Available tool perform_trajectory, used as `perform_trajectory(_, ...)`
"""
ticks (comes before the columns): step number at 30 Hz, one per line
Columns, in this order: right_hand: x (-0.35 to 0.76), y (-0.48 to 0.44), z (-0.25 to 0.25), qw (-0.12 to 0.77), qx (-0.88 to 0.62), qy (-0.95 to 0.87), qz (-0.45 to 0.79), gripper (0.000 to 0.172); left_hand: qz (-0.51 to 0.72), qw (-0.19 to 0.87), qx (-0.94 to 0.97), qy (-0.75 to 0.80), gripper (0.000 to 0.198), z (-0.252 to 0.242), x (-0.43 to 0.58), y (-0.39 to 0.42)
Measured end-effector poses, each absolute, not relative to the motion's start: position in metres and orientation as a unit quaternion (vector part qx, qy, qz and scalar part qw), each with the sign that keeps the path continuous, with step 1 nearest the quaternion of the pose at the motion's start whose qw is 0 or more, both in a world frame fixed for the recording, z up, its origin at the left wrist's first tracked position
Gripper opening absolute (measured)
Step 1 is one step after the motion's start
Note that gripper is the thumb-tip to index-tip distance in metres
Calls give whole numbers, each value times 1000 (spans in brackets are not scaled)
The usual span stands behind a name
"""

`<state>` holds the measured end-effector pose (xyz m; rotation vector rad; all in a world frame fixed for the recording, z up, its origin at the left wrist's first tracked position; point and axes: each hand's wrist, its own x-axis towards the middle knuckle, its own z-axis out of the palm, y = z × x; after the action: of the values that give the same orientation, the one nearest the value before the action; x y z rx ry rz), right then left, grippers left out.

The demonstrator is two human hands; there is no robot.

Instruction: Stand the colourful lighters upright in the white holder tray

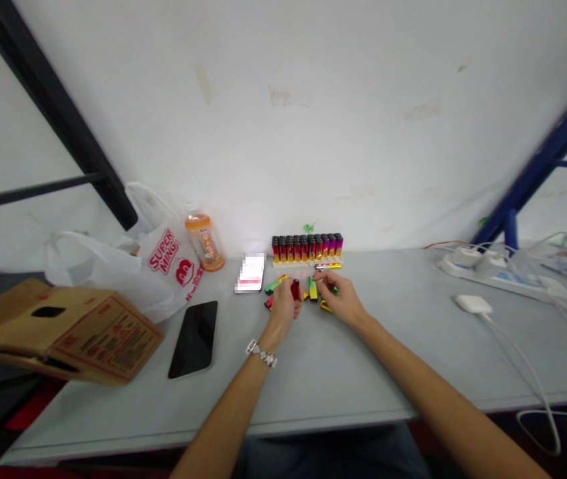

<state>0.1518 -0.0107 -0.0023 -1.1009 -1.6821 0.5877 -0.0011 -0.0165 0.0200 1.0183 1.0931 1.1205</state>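
My left hand (284, 303) is closed around a red lighter (295, 289) whose dark top end points up. To its right, my right hand (341, 297) is curled low over the table with its fingertips together; what they hold, if anything, is hidden. By those fingertips lies a green and yellow lighter (313, 287). More loose lighters in green, red and yellow lie around and partly under both hands. Behind them, a row of upright lighters (307, 249), red to purple with black tops, stands in a pale holder (279, 263). One yellowish lighter (328, 266) lies flat before it.
On the left are a lit phone (250, 273), a dark phone (194, 340), an orange drink bottle (204, 239), a white plastic bag (164, 266) and a cardboard box (98, 339). A power strip (493, 274) and white charger (473, 305) with cables sit right. A wall (313, 133) rises behind.
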Motion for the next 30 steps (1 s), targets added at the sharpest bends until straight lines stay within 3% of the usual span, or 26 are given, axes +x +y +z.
perform_trajectory(13,145,-19,10,521,-431,-694,247,27,467,625,464,419,73,17,3,-18)
perform_trajectory(23,153,-18,17,511,-390,-684,346,28,432,598,539,406,76,7,18,-10)
perform_trajectory(30,200,21,35,568,-412,-639,315,33,477,317,685,450,50,23,17,11)
